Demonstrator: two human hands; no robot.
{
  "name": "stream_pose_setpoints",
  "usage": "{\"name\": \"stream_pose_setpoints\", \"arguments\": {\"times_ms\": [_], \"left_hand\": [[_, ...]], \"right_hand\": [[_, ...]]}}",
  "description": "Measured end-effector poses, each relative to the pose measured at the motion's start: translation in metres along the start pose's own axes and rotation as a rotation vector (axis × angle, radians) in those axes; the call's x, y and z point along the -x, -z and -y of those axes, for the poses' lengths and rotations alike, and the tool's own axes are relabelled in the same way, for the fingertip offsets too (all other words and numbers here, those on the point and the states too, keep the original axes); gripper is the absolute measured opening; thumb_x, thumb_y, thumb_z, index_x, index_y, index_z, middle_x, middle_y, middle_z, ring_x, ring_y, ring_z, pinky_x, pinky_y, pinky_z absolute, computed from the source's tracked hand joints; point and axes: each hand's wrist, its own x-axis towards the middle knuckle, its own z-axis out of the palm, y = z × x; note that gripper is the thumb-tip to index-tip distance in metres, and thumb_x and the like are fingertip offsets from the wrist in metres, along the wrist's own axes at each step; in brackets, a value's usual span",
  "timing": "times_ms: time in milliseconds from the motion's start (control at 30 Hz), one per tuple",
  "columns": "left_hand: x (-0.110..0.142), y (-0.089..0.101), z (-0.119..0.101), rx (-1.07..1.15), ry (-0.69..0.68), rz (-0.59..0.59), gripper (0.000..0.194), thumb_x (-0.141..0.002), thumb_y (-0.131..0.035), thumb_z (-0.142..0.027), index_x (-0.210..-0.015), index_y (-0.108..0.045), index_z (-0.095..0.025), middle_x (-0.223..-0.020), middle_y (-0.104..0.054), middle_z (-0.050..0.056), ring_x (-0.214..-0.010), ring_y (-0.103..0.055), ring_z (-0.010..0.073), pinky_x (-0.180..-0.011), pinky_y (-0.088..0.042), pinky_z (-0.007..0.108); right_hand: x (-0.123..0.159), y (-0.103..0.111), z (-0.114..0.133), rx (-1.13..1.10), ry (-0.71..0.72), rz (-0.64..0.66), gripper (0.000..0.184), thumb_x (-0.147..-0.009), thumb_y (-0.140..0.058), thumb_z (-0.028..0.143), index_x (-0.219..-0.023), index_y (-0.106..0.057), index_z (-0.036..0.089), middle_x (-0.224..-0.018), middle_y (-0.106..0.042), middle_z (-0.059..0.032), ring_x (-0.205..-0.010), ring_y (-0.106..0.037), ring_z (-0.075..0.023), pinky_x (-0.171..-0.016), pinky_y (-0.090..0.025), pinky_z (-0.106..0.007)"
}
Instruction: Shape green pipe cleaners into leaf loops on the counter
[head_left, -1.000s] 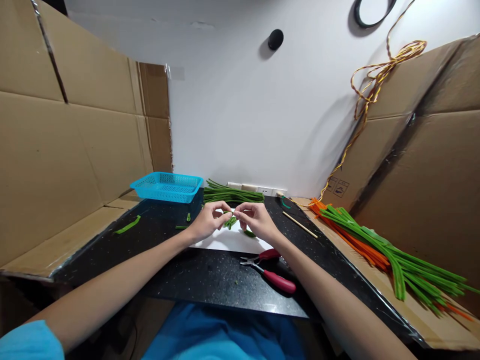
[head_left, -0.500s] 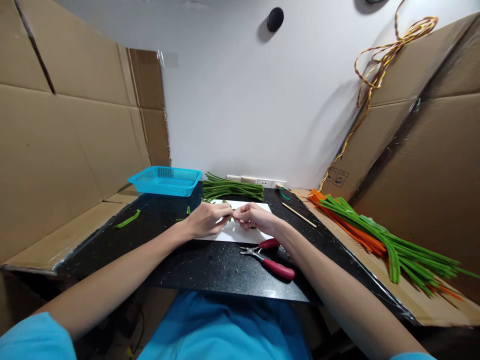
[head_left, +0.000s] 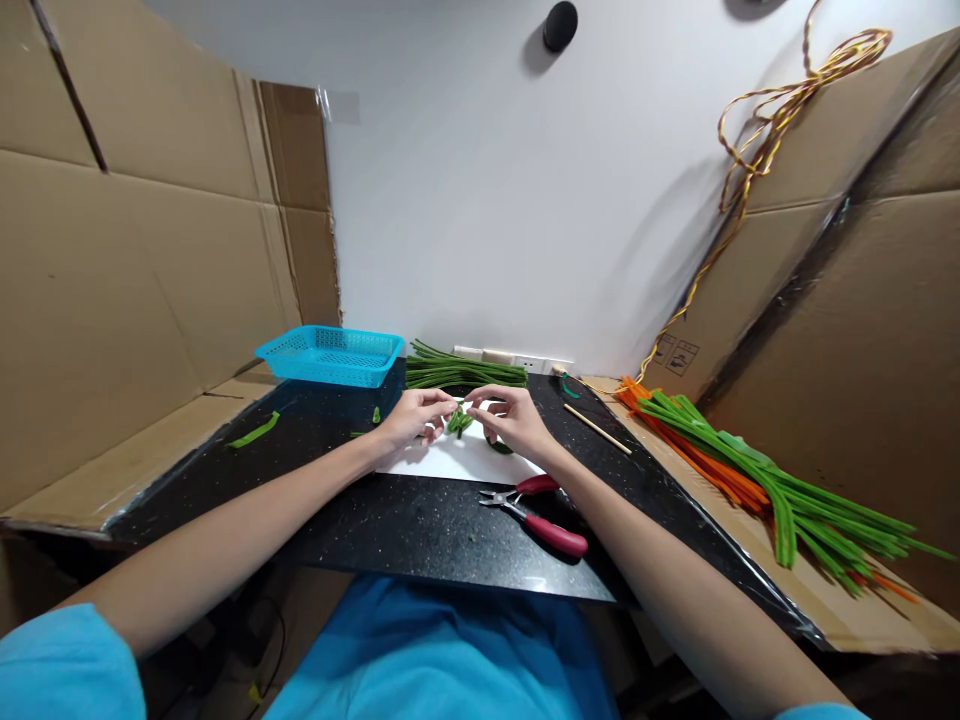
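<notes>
Between my two hands, over a white sheet [head_left: 420, 462], is a small folded green pipe-cleaner piece [head_left: 459, 422] with several loops. My left hand [head_left: 414, 418] has thumb and forefinger close together at the upper left of this piece, and appears to pinch it. Right beside it, my right hand [head_left: 512, 418] is curved, thumb and forefinger apart, fingertips close to the top of the piece. Whether they touch it is hard to see. A dark green coiled piece [head_left: 499, 447] lies on the sheet, partly hidden under my right hand.
Red-handled pliers [head_left: 551, 532] lie near the front edge of the black tabletop [head_left: 360, 530]. Behind are a green stem bundle [head_left: 465, 372] and a blue basket [head_left: 330, 365]. A wooden stick [head_left: 598, 429] and green and orange pipe cleaners [head_left: 810, 500] are at right; a green strip [head_left: 255, 431] is left.
My hands, pinched together half a second ago, have drawn slightly apart. The right fingers have spread, and the folded green piece between the hands now shows plainly. The view has shifted slightly.
</notes>
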Motion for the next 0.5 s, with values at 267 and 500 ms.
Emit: {"name": "stream_pose_setpoints", "arguments": {"times_ms": [267, 500], "left_hand": [[-0.0001, -0.002, 0.0043, 0.025, 0.071, 0.043, 0.043, -0.071, -0.089, -0.049, -0.087, -0.072, -0.013, -0.067, -0.059, -0.001, -0.05, -0.049, 0.0072, -0.044, -0.03, 0.02], [-0.0011, -0.0012, 0.0036, 0.167, 0.109, 0.08, 0.036, -0.076, -0.086, -0.043, -0.092, -0.073, -0.013, -0.076, -0.06, 0.0, -0.052, -0.05, 0.0067, -0.042, -0.03, 0.02]], "right_hand": [[-0.0004, -0.0042, 0.0001, 0.164, 0.157, -0.055, 0.031, -0.09, -0.077, 0.05, -0.087, -0.078, 0.019, -0.085, -0.07, -0.005, -0.054, -0.062, -0.0115, -0.047, -0.049, -0.023], [-0.0003, -0.0028, 0.0007, 0.23, 0.169, -0.077, 0.033, -0.092, -0.073, 0.053, -0.09, -0.08, 0.021, -0.09, -0.072, -0.0065, -0.057, -0.064, -0.0125, -0.049, -0.051, -0.024]]}}
